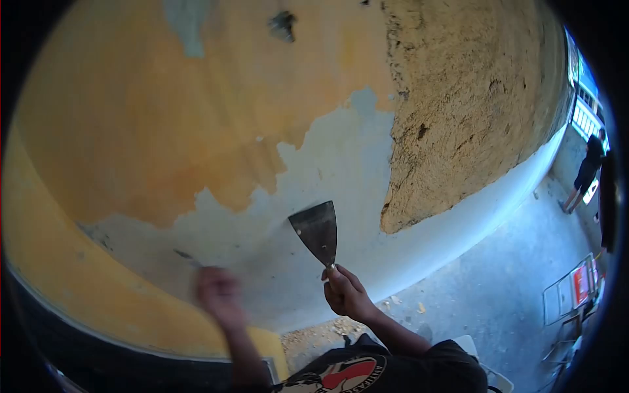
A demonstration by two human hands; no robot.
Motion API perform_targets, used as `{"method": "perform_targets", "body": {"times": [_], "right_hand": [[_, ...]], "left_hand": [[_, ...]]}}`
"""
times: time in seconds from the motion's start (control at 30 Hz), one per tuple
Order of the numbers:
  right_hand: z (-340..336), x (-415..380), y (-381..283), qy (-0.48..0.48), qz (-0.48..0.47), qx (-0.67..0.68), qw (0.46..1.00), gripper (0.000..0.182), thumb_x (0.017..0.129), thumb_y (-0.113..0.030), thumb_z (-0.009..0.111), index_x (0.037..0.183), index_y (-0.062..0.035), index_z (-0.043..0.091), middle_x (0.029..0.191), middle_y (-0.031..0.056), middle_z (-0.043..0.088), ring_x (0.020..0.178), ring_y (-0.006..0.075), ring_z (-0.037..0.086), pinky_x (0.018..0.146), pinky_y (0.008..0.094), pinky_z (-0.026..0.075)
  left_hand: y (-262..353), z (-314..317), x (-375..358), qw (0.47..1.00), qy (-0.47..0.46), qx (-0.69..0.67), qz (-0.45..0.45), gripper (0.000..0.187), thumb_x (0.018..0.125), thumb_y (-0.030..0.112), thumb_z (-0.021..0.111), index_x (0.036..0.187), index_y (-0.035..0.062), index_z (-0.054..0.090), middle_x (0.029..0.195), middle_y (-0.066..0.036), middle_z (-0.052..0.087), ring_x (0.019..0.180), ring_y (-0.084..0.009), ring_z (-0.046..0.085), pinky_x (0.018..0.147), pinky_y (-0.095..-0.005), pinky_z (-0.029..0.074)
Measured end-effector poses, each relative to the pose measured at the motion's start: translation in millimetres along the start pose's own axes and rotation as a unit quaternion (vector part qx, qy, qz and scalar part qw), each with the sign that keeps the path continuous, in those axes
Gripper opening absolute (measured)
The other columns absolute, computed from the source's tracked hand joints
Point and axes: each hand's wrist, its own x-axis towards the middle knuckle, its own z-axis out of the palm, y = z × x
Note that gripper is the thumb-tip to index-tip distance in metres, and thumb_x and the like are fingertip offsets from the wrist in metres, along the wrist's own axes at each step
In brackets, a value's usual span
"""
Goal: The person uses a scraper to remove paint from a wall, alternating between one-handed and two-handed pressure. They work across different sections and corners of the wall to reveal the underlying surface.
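In the middle of the head view my right hand (344,291) is closed around the handle of a wide putty knife (318,229), its dark triangular blade pointing up in front of the wall. Lower left, my left hand (219,295) is smeared by motion, with its fingers looking curled. A thin dark-tipped tool (185,255) appears to stick out of it toward the wall; its kind is too blurred to tell. Behind both hands, orange paint (164,137) covers the upper wall, and a ragged edge borders the bare whitish surface (341,154).
Rough brown exposed plaster (458,111) fills the wall's upper right. A yellow ledge (98,288) curves along the lower left. Crumbled debris (314,337) lies on the concrete floor (485,275). Folding chairs (563,295) stand at right, and another person (590,164) is farther back.
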Motion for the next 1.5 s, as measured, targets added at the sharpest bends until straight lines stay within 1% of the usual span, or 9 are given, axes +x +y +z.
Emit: {"method": "perform_targets", "body": {"times": [0.03,0.07,0.17,0.23,0.53,0.73,0.83,1.23,1.5], "right_hand": [[-4.7,-1.4,-7.6,-0.016,0.012,-0.014,1.000,0.037,0.106,-0.043,0.035,0.108,-0.0077,0.047,0.059,-0.0047,0.031,0.043,0.0046,0.026,0.038,0.0219,0.022],[-7.6,-3.4,-12.6,-0.031,0.028,-0.029,0.999,0.039,0.106,-0.044,0.035,0.104,-0.0073,0.047,0.058,-0.0043,0.032,0.040,0.0051,0.025,0.037,0.0223,0.022],[-17.5,-3.8,-25.6,-0.035,0.014,-0.045,0.998,0.035,0.107,-0.040,0.035,0.102,-0.0071,0.046,0.058,-0.0043,0.034,0.042,0.0039,0.027,0.039,0.0213,0.023],[-25.3,-2.9,-29.9,-0.039,0.016,-0.055,0.998,0.035,0.107,-0.040,0.035,0.101,-0.0072,0.046,0.057,-0.0045,0.034,0.042,0.0040,0.028,0.039,0.0214,0.023],[-39.1,13.3,-25.8,-0.068,0.021,-0.066,0.995,0.033,0.107,-0.038,0.035,0.100,-0.0082,0.046,0.057,-0.0059,0.034,0.043,0.0041,0.029,0.041,0.0210,0.024],[-10.1,22.4,-55.5,-0.069,0.027,-0.040,0.996,0.029,0.107,-0.036,0.036,0.101,-0.0096,0.046,0.058,-0.0065,0.033,0.044,0.0037,0.029,0.042,0.0210,0.023],[-2.4,8.3,-54.7,-0.054,0.039,-0.021,0.998,0.028,0.107,-0.035,0.036,0.101,-0.0099,0.046,0.058,-0.0066,0.033,0.045,0.0036,0.029,0.042,0.0212,0.023],[-12.9,6.5,-47.8,-0.048,0.061,0.012,0.997,0.028,0.107,-0.035,0.037,0.114,-0.0089,0.045,0.062,-0.0066,0.034,0.048,0.0028,0.030,0.044,0.0203,0.024],[6.0,11.4,-70.5,-0.038,0.043,-0.017,0.998,0.028,0.107,-0.037,0.033,0.099,-0.0117,0.044,0.058,-0.0061,0.031,0.042,0.0046,0.028,0.039,0.0210,0.022]], "left_hand": [[-33.3,7.1,-6.7,0.988,-0.101,0.107,-0.048,0.031,0.099,0.032,0.047,0.086,0.0067,0.060,0.069,0.000,0.050,0.057,-0.0091,0.047,0.052,-0.0238,0.041],[-60.2,27.7,-20.4,0.983,-0.106,0.125,-0.083,0.036,0.100,0.035,0.047,0.089,0.0041,0.062,0.067,-0.001,0.051,0.055,-0.0102,0.049,0.053,-0.0250,0.043],[-93.1,59.3,-37.4,0.939,-0.269,0.101,-0.190,0.053,0.098,0.047,0.050,0.117,-0.0011,0.060,0.091,-0.008,0.066,0.081,-0.0158,0.063,0.072,-0.0313,0.052],[-100.1,79.6,-37.1,0.923,-0.329,0.107,-0.170,0.053,0.098,0.047,0.052,0.118,-0.0020,0.060,0.094,-0.010,0.068,0.091,-0.0181,0.065,0.078,-0.0338,0.053],[-101.7,128.6,-37.3,0.944,-0.256,0.125,-0.167,0.042,0.098,0.037,0.058,0.104,-0.0043,0.064,0.077,-0.014,0.069,0.065,-0.0216,0.069,0.060,-0.0314,0.054],[-81.2,150.4,-15.5,0.953,-0.251,0.088,-0.147,0.038,0.098,0.032,0.059,0.102,-0.0059,0.063,0.074,-0.015,0.068,0.061,-0.0201,0.067,0.053,-0.0294,0.053],[-79.4,144.9,-25.2,0.953,-0.228,0.090,-0.176,0.036,0.097,0.028,0.060,0.101,-0.0076,0.065,0.088,-0.016,0.070,0.067,-0.0205,0.069,0.057,-0.0328,0.057],[-86.4,145.5,-25.1,0.950,-0.238,0.080,-0.184,0.033,0.098,0.025,0.058,0.102,-0.0073,0.064,0.088,-0.014,0.069,0.066,-0.0203,0.068,0.055,-0.0309,0.056],[-73.7,157.1,-18.2,0.945,-0.253,0.080,-0.192,0.033,0.097,0.026,0.061,0.101,-0.0071,0.064,0.087,-0.014,0.069,0.067,-0.0205,0.069,0.055,-0.0312,0.056]]}}
